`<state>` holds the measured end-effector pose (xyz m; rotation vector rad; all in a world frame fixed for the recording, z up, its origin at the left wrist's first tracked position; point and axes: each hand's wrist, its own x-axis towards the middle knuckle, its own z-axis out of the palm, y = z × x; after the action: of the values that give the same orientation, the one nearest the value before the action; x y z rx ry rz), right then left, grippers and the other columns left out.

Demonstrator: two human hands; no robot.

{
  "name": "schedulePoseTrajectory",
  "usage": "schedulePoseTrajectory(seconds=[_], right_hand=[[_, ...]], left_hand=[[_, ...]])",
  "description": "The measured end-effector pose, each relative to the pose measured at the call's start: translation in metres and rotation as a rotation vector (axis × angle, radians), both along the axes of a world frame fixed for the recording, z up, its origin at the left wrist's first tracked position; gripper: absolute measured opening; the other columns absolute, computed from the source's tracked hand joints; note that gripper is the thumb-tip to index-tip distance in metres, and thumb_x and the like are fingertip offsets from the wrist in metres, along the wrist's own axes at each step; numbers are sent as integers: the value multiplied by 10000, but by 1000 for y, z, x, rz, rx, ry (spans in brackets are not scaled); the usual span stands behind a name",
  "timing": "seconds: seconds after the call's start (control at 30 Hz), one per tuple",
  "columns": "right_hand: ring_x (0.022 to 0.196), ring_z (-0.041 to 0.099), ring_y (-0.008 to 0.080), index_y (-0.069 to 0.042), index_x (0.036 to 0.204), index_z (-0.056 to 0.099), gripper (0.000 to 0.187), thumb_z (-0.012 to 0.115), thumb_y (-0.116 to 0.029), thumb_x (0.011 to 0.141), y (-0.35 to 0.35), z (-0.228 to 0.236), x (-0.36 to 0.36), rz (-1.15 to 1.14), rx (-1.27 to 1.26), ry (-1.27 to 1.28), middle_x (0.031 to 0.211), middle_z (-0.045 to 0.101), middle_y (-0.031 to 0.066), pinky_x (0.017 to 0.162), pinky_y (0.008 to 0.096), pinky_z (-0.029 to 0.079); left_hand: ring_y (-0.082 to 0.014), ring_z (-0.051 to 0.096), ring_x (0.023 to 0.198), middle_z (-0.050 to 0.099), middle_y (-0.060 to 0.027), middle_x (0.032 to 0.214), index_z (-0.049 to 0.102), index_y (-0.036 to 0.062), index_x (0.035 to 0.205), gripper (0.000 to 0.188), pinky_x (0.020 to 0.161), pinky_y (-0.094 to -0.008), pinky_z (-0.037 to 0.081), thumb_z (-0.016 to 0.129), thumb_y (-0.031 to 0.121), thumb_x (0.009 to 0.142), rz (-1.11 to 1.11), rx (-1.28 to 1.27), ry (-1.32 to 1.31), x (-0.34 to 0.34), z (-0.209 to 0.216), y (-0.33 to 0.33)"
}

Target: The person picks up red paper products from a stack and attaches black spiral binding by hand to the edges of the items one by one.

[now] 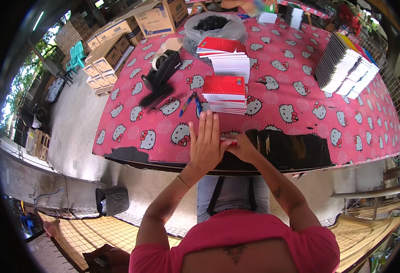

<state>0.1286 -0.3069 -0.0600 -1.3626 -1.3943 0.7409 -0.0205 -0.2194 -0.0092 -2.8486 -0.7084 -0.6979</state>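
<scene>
My left hand (205, 137) lies at the table's near edge, palm down. Its fingers stretch out toward the red-covered notebooks (225, 85) stacked just beyond. Close beside it, my right hand (241, 148) has its fingers closed on a thin red and white thing (228, 141). Most of that thing is hidden by the hands, so its kind does not show clearly. Two pens (187, 104) lie left of the stack. Behind it stands a taller stack of red-covered notebooks (231, 63).
Black binding coils (156, 96) lie near a black tape dispenser (163, 70). A plastic bag (191, 32) with black contents stands farther back. Spiral notebooks (345, 68) are piled at the right. Cartons (156, 20) stand at the far left; another person's arm (234, 4) shows across the table.
</scene>
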Motion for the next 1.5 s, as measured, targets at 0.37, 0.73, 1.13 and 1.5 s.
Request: schedulePoseTrajectory(seconds=[0.37, 0.73, 1.13, 1.5], right_hand=[[943, 662, 136, -11, 1196, 655, 341, 716, -120, 878, 8, 3, 12, 23, -40, 119, 1052, 727, 124, 847, 323, 525], [942, 706, 236, -22, 1199, 646, 374, 696, -72, 831, 11, -4, 13, -34, 80, 8, 1042, 719, 167, 833, 345, 529], [938, 706, 277, -6, 1171, 640, 352, 698, -102, 837, 8, -4, 10, -22, 59, 22, 1019, 712, 181, 827, 358, 528], [947, 699, 321, -4, 1190, 630, 385, 724, -169, 855, 8, -1, 11, -32, 33, 9, 1017, 706, 188, 836, 365, 521]], left_hand=[[-309, 481, 1310, 527, -136, 1385, 491, 44, 1385, 506, 1144, -623, 172, 587, 289, 953, -269, -274, -15, -19, -4, 24], [-415, 184, 1492, 235, -290, 1572, 267, -81, 1493, 831, 1142, -660, 90, 504, 502, 952, -137, -148, 5, 4, -5, -16], [-405, 176, 1495, 235, -263, 1583, 252, -73, 1505, 823, 1152, -645, 54, 487, 502, 964, -235, -178, 45, -12, -25, -36], [-297, 491, 1317, 532, -136, 1397, 509, 66, 1390, 527, 1162, -600, 142, 642, 253, 916, -199, -118, -265, -6, 3, -16]])
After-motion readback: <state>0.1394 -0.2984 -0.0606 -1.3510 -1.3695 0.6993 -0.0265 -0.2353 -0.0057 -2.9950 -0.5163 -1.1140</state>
